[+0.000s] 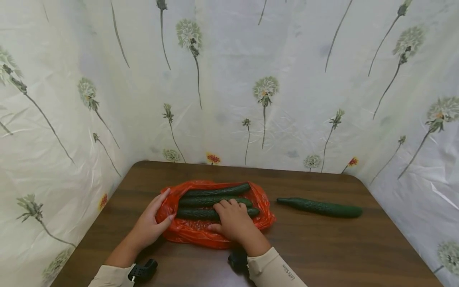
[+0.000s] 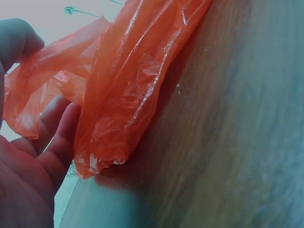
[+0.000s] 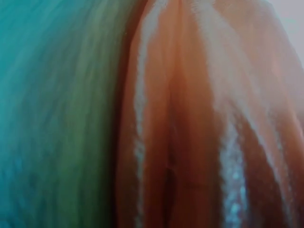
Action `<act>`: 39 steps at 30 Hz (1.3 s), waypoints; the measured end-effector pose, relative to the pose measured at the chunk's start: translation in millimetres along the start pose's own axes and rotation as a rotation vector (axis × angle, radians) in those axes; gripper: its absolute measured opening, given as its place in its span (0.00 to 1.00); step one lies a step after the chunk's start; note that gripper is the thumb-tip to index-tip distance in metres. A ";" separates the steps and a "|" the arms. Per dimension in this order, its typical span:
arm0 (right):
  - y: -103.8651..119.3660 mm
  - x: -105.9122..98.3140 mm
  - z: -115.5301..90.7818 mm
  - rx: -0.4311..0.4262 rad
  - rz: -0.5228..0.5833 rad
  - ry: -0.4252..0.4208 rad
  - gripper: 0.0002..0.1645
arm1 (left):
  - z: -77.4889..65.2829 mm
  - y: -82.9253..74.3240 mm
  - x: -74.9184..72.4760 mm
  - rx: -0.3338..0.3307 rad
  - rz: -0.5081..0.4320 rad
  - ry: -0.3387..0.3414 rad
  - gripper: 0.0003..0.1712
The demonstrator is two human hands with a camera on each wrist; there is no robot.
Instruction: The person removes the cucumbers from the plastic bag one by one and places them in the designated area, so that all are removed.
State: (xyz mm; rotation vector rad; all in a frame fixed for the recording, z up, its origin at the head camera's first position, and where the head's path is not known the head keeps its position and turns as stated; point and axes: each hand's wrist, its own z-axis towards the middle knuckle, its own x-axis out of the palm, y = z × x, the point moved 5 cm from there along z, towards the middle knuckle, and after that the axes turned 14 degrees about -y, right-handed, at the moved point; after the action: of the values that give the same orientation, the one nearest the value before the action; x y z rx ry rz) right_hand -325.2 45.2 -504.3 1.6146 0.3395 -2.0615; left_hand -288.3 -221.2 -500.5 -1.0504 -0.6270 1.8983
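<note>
A red plastic bag [image 1: 201, 238] lies spread on the table with three dark green cucumbers in its mouth: a back one [image 1: 215, 190], a middle one [image 1: 201, 201] and a front one [image 1: 197, 214]. My right hand [image 1: 234, 221] reaches over the front cucumber, fingers bent across its far side and thumb on the near side. At the bag's left side, my left hand [image 1: 148, 223] touches the plastic with thumb and fingers spread apart. The left wrist view shows the bag [image 2: 123, 95] beside the loosely extended fingers [image 2: 64, 137]. In the right wrist view, blurred red plastic [image 3: 190, 118] hides the fingers.
Another cucumber [image 1: 319, 207] lies alone on the brown wooden table [image 1: 322, 247], right of the bag. Behind and at both sides of the table hangs a pale curtain [image 1: 222, 131] with a dandelion print. Black wrist devices [image 1: 143, 270] sit at both cuffs.
</note>
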 end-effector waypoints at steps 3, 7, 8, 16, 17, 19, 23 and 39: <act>-0.2 1.8 -1.0 0.005 0.006 -0.002 0.40 | -1.0 0.0 0.0 0.004 0.006 -0.004 0.47; 0.1 3.0 -1.4 0.014 0.001 -0.001 0.39 | -1.3 -1.6 -0.4 -0.003 0.005 0.003 0.47; 0.3 2.9 -1.2 0.015 -0.001 -0.003 0.39 | -1.2 -2.2 -0.5 -0.006 0.003 0.007 0.47; 0.1 5.1 -1.5 0.041 -0.009 -0.015 0.36 | -2.1 -3.8 -0.3 -0.017 0.000 0.024 0.48; 0.1 5.4 -1.5 0.043 -0.013 -0.019 0.34 | -2.1 -3.8 -0.1 -0.015 0.002 0.025 0.48; 0.1 5.8 -1.5 0.044 -0.024 -0.029 0.32 | -2.0 -3.6 0.2 -0.012 0.007 0.028 0.47; 0.3 6.0 -1.9 0.040 -0.037 -0.047 0.29 | -2.1 -2.6 0.9 -0.011 0.007 0.032 0.46; -2.8 5.3 -1.7 0.052 -0.051 -0.090 0.30 | -1.8 -2.1 0.9 -0.059 0.010 0.058 0.46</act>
State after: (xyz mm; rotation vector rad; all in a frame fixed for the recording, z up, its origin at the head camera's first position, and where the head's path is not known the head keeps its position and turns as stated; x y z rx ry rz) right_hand -326.2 47.3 -510.2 1.5516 0.3009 -2.1899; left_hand -286.1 -219.4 -500.3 -1.1433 -0.6491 1.8609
